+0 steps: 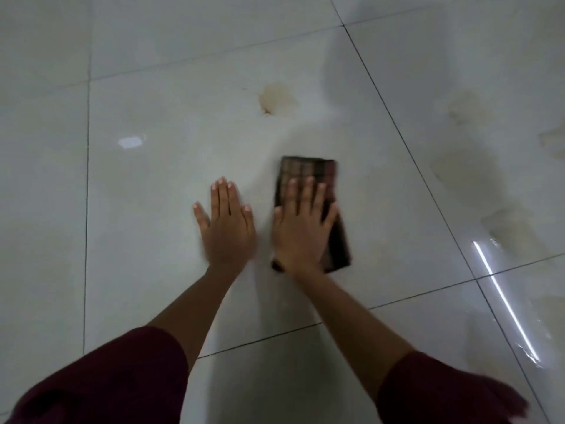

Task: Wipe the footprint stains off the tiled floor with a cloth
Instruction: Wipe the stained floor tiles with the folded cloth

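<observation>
A folded dark brown checked cloth [324, 175] lies flat on the glossy white tiled floor [153, 185]. My right hand [301, 231] presses flat on top of it with fingers spread. My left hand [227, 228] rests palm down on the bare tile just left of the cloth, fingers apart, holding nothing. A brownish footprint stain [276, 99] sits on the same tile, well ahead of the cloth. Fainter muddy footprint stains [467, 108] mark the tile to the right, and another faint footprint stain [510, 224] lies nearer the right edge.
Dark grout lines [406, 142] divide the large tiles. A bright light reflection [504, 304] streaks the wet-looking tile at the lower right. My dark red sleeves [116, 384] fill the bottom of the view.
</observation>
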